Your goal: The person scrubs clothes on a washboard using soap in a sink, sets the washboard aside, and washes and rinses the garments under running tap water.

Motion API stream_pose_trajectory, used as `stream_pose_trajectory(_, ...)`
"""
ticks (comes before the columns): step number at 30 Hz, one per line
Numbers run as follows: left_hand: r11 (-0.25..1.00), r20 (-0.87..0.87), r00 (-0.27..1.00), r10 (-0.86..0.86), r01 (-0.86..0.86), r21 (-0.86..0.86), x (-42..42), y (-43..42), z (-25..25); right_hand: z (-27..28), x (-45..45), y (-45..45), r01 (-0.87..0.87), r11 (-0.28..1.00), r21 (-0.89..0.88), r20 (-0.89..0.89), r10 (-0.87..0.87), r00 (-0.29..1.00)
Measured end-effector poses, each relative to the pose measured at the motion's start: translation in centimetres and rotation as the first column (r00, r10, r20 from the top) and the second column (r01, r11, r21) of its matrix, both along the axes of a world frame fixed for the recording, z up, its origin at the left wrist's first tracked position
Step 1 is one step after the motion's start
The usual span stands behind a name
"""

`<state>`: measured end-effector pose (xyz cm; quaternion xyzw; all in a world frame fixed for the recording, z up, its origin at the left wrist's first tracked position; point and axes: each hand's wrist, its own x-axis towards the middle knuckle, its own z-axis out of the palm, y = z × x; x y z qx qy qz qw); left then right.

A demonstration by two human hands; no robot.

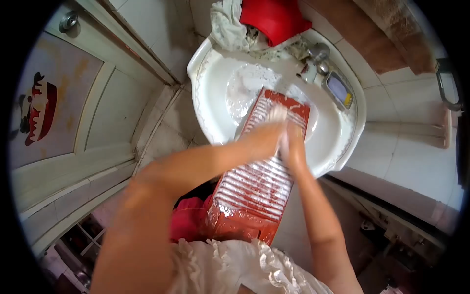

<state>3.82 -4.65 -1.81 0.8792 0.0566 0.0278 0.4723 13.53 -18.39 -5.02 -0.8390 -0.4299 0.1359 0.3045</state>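
Note:
A reddish-brown washboard point(254, 188) with soapy ridges slopes from near my body up into a white washbasin point(203, 105). My left hand point(268, 138) and my right hand point(293, 147) press together over its upper half, both smeared by motion. Between and just beyond them shows a whitish, wet-looking cloth point(278, 114), partly hidden by my fingers. Both hands look closed around it. White suds coat the ridges below my hands. Foamy water point(240, 93) lies in the basin beyond the board's far end.
A faucet point(313, 66) and a soap dish point(338, 90) sit on the basin's right rim. Pale fabric point(229, 24) and a red item point(276, 19) rest at the back. A door point(110, 110) stands left; magenta cloth point(188, 215) is beside the board's lower end.

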Motion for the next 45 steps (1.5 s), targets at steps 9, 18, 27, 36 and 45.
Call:
stream_pose_trajectory(9, 0.977, -0.263, 0.947, -0.187, 0.207, 0.052, 0.2, 1.2, 1.8, 1.5, -0.3, 1.0, 0.141, 0.986, 0.093, -0.251, -0.114, 0.961)
stream_pose_trajectory(18, 0.937, 0.134, 0.929, -0.345, 0.333, 0.105, -10.8, -0.8, 3.8, 10.3, -9.6, -5.0, -0.219, 0.975, -0.045, -0.098, 0.214, 0.972)
stream_pose_trajectory(27, 0.969, -0.026, 0.999, -0.043, 0.048, 0.241, 6.2, 5.4, -6.1, -1.3, 1.6, 3.8, 0.257, 0.957, 0.134, -0.184, -0.231, 0.955)
stream_pose_trajectory(36, 0.100, -0.352, 0.916, 0.193, -0.375, -0.922, 5.6, 10.8, -4.6, -3.0, 2.3, 3.5, 0.396, 0.916, -0.060, -0.357, -0.390, 0.849)
stream_pose_trajectory(45, 1.000, -0.015, 1.000, -0.006, 0.007, 0.023, 5.5, 4.7, -4.1, 0.6, 0.9, 2.3, 0.175, 0.984, -0.040, -0.150, -0.179, 0.972)
